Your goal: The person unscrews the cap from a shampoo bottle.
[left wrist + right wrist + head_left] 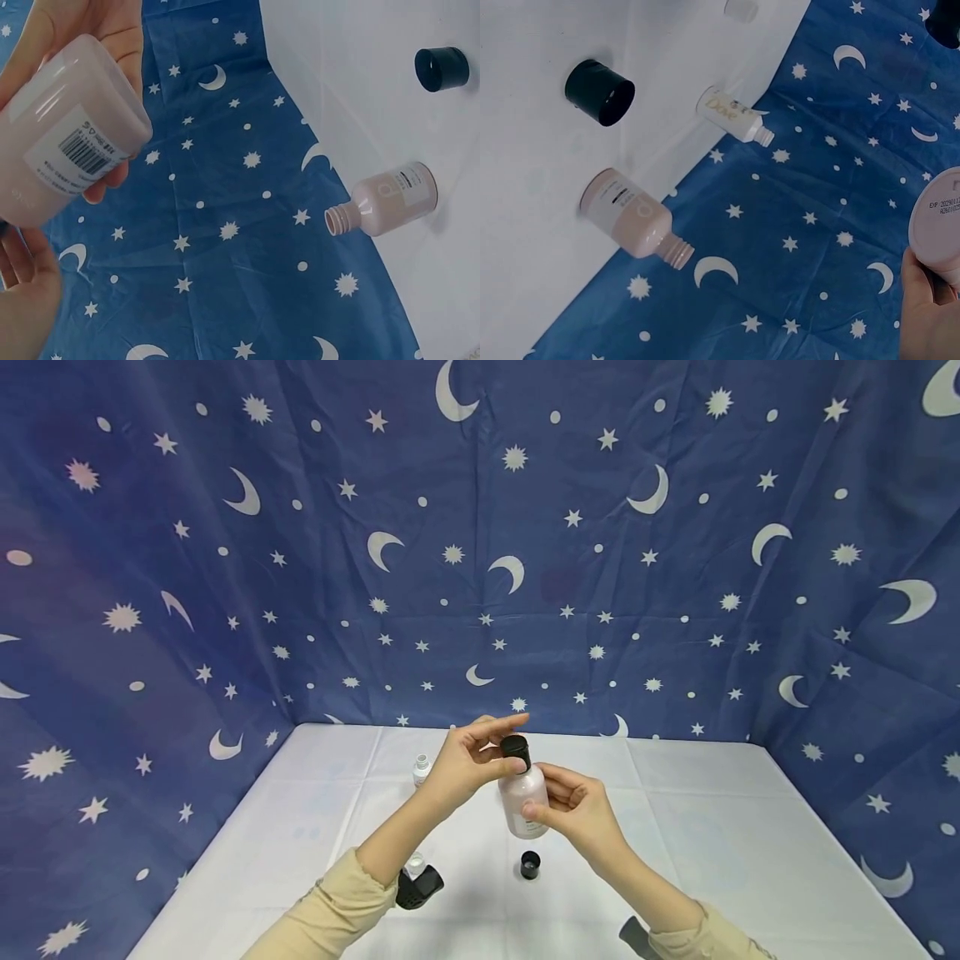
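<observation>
Above the table, my right hand (577, 806) grips the body of a pink bottle (522, 802), thumb on the front and fingers behind. My left hand (468, 764) pinches the black cap (516, 752) at that bottle's top, one finger stretched out above it. In the left wrist view the held bottle (75, 142) is tilted and shows a barcode label. A second pink bottle (634, 217) stands uncapped on the table. Near it a loose black cap (530, 865) lies with its hollow side showing.
A small white Dove bottle (731, 116) with a bare threaded neck stands behind my left forearm. A small whitish cap (415, 864) lies by the left wrist, partly hidden by the black wrist camera (420, 889). A starry blue curtain (517, 527) hangs behind the white table (675, 827).
</observation>
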### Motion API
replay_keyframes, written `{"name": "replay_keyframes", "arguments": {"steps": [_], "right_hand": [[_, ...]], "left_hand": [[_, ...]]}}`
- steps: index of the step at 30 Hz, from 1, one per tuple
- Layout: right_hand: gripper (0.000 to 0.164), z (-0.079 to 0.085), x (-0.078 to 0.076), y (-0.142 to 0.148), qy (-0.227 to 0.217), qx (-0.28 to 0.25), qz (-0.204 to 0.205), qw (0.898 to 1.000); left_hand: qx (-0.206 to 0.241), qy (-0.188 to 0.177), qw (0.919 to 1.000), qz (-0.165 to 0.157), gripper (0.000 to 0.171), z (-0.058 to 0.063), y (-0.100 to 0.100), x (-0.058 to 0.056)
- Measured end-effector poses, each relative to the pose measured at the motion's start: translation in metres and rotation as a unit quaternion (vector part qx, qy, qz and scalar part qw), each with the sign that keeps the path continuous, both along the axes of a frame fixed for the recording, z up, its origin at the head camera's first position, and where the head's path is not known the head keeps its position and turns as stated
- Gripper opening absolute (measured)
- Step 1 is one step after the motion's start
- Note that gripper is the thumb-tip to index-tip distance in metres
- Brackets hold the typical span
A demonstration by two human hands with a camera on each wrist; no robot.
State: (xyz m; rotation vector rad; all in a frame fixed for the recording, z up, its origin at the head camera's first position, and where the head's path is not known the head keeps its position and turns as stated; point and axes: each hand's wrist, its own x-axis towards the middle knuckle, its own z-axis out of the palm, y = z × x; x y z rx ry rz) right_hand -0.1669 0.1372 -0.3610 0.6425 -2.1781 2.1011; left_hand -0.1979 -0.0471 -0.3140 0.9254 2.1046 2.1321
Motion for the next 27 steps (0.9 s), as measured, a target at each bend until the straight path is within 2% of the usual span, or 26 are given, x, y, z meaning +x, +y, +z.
{"name": "replay_keyframes", "arguments": {"steps": [5, 7, 8, 12, 15, 20, 23, 27], "right_hand": [[0.057, 0.000, 0.001, -0.002, -0.009, 0.006, -0.003, 1.000], [0.056, 0.000, 0.001, -0.002, -0.012, 0.007, -0.004, 1.000], [0.057, 0.000, 0.001, -0.002, -0.013, 0.007, -0.004, 1.000], [0.056, 0.001, 0.001, -0.002, -0.003, 0.010, -0.007, 1.000], [0.056, 0.001, 0.001, -0.001, -0.002, 0.009, -0.009, 1.000], [0.057, 0.000, 0.001, 0.000, -0.002, 0.005, -0.004, 1.000], [0.058, -0.001, 0.001, 0.001, 0.001, 0.003, -0.002, 1.000], [0.057, -0.001, 0.001, 0.002, -0.003, 0.002, -0.004, 1.000]], "left_hand": [[-0.030, 0.022, 0.9992, 0.016, 0.042, -0.002, 0.005, -0.002], [-0.034, 0.034, 0.9988, 0.010, 0.042, -0.004, 0.005, -0.003], [-0.034, 0.040, 0.9986, 0.003, 0.047, -0.005, 0.004, -0.003], [-0.030, 0.050, 0.9971, -0.050, 0.069, -0.007, -0.001, -0.004], [-0.031, 0.036, 0.9930, -0.109, 0.061, -0.008, -0.007, -0.005], [-0.035, 0.009, 0.9790, -0.201, 0.053, -0.009, -0.014, -0.007], [-0.039, 0.022, 0.9758, -0.214, 0.053, -0.010, -0.015, -0.008], [-0.037, 0.044, 0.9784, -0.199, 0.052, -0.010, -0.014, -0.009]]}}
